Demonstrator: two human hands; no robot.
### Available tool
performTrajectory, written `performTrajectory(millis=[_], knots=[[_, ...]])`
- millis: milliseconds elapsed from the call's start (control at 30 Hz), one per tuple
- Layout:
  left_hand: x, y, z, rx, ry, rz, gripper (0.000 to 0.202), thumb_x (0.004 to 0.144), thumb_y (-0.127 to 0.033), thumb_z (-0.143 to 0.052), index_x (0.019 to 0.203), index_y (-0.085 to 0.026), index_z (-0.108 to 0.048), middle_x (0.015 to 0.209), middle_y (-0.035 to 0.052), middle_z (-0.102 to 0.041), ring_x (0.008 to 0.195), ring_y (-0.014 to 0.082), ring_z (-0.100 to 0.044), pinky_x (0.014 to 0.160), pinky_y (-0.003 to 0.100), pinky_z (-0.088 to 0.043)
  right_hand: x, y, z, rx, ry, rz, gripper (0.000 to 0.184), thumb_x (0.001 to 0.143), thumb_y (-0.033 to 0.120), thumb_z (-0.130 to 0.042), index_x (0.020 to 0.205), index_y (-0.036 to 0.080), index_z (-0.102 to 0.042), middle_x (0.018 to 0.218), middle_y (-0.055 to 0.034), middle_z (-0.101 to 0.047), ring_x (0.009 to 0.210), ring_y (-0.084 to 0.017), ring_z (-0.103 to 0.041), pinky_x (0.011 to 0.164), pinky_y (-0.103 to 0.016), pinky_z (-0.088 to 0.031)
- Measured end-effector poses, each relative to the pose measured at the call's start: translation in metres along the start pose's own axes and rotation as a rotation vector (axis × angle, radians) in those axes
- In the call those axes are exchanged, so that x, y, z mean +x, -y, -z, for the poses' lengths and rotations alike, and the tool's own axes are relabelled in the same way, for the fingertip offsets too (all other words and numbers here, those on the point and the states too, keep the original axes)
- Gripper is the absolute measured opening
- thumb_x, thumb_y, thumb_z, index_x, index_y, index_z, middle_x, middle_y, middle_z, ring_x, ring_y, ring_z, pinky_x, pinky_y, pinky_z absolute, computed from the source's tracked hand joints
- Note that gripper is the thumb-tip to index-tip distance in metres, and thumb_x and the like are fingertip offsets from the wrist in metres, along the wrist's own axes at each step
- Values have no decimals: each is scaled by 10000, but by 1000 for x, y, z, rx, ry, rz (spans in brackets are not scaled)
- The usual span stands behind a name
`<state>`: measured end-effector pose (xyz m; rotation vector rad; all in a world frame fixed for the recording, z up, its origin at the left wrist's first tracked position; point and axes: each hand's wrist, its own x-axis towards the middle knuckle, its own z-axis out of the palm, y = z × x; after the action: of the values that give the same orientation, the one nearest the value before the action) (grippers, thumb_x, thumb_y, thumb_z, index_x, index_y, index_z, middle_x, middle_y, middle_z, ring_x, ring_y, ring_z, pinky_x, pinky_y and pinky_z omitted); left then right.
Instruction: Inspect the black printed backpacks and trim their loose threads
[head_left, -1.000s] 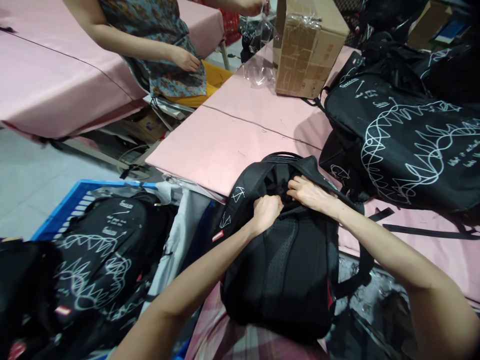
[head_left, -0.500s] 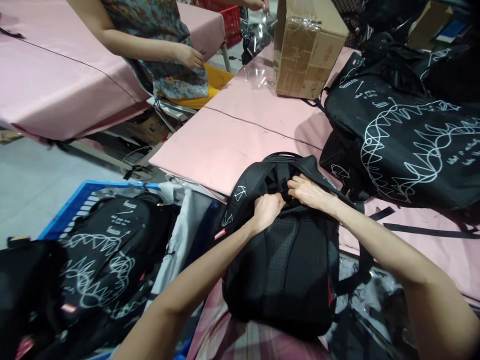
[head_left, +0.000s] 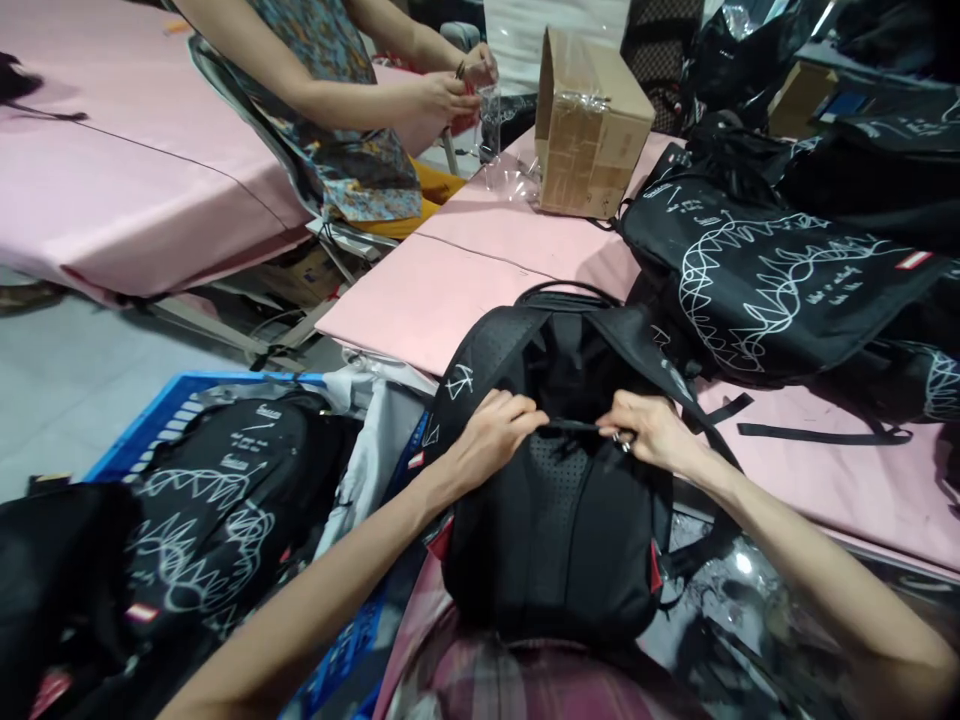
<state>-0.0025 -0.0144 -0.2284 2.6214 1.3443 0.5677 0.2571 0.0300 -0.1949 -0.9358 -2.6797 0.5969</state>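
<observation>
A black backpack [head_left: 559, 540] with white line drawings on its side stands upright against my lap, its padded back toward me and its top handle away from me. My left hand [head_left: 499, 432] is closed in a pinch on a dark edge across the upper back. On the other end of that edge my right hand [head_left: 651, 428] is also closed, and the dark strip between the hands looks taut. A small shiny metal piece [head_left: 622, 440] shows at my right fingers; its kind is unclear. Two shoulder straps arch above the hands. Red tabs stick out low on both sides.
Black backpacks with white scribbles are piled on the pink table [head_left: 382, 300] at right, with a loose strap [head_left: 817, 434]. A blue crate [head_left: 150, 420] holding backpacks stands at left. A cardboard box [head_left: 589, 150] sits farther back. A seated person handles clear plastic [head_left: 491, 125].
My hands have come out of the backpack's top toward me and drawn slightly apart, the dark edge now stretched between them. The other person's hands have come together at the clear plastic.
</observation>
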Motion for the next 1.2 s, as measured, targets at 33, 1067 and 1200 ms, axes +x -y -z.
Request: performTrajectory(millis=[33, 1067, 1200], knots=[[-11, -13, 5, 18, -4, -54, 237, 905, -159, -418, 1040, -240, -595, 956, 14, -634, 870, 148, -517, 837, 306, -350, -17, 10, 0, -9, -5, 37, 244, 829, 92, -452, 904, 165, -672, 735, -29, -550, 632, -117, -515, 580, -227, -382], [-55, -103, 21, 184, -258, -349, 243, 909, -102, -351, 848, -114, -586, 668, 20, -505, 692, 164, -414, 691, 307, -332, -42, 97, 20, -70, 121, -488, 214, 785, 360, -589, 929, 251, -705, 952, -3, -709, 882, -187, -641, 719, -239, -406], [-54, -103, 20, 194, -243, -348, 241, 901, -96, -360, 832, -121, -590, 668, 22, -506, 692, 164, -417, 690, 308, -339, -42, 98, 24, -165, 180, -537, 234, 758, 378, -615, 940, 264, -709, 874, -18, -717, 842, -217, -647, 679, -262, -399]])
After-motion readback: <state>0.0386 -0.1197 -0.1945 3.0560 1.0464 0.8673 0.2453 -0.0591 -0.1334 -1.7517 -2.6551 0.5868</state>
